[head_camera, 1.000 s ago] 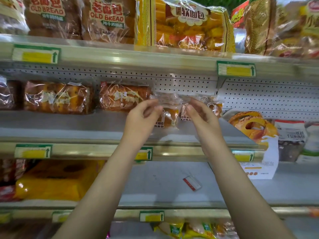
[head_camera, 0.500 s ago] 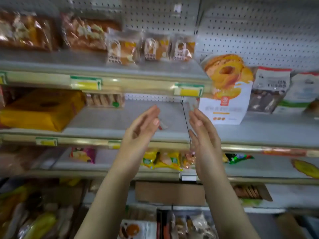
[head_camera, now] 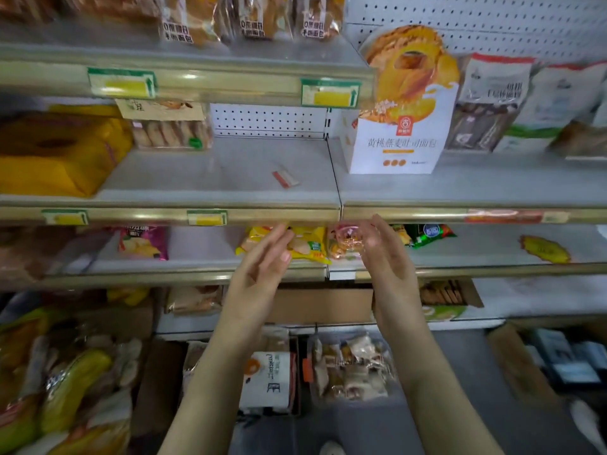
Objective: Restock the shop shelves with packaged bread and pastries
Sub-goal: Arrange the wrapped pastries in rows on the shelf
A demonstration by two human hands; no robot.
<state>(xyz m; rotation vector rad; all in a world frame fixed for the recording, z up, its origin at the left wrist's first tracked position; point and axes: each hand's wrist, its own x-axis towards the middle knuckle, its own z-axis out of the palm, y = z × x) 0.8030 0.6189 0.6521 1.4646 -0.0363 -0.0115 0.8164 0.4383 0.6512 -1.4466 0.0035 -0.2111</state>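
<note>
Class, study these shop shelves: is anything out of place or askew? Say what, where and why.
A small red-and-white tag lies loose and skewed on the grey middle shelf, not in the gold price rail with the yellow labels.

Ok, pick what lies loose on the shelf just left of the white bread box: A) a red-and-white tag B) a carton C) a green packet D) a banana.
A: a small red-and-white tag lies flat on the grey shelf, left of the box.
</note>
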